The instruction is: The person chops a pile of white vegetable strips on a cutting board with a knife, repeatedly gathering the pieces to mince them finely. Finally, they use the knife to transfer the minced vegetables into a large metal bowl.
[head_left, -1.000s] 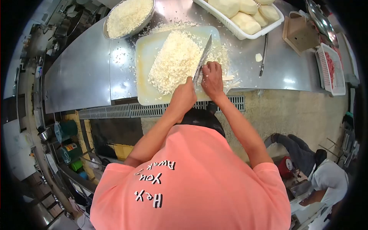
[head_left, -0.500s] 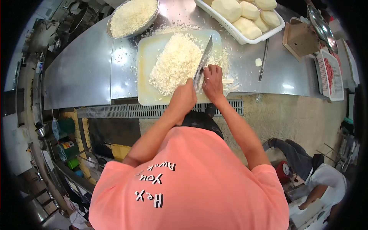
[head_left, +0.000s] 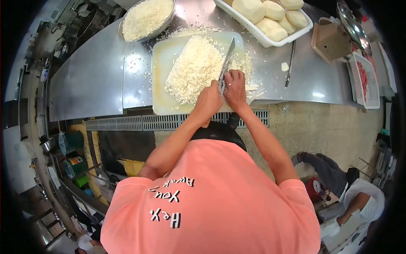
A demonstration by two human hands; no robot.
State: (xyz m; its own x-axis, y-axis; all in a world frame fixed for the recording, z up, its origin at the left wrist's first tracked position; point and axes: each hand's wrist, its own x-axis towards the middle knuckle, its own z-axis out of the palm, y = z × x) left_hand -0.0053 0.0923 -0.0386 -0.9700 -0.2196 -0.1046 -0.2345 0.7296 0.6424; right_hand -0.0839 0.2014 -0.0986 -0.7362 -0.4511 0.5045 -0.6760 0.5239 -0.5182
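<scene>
Here and now, the knife is being gripped in the left hand, with its fingers being kept wrapped around the handle and its blade being pointed away from the body. Across the cutting board, the blade is being held between the heap of chopped pale pieces and the right hand. Pale strips are being pressed under the right hand, its fingers being bent and held together; their ends are being exposed at its outer side, while its fingertips are being partly hidden. Beyond the board, more chopped pieces are being held in the bowl, and peeled vegetables are being held in the white basket. Near that basket, a rod and a pale scrap are being supported by the metal table.
</scene>
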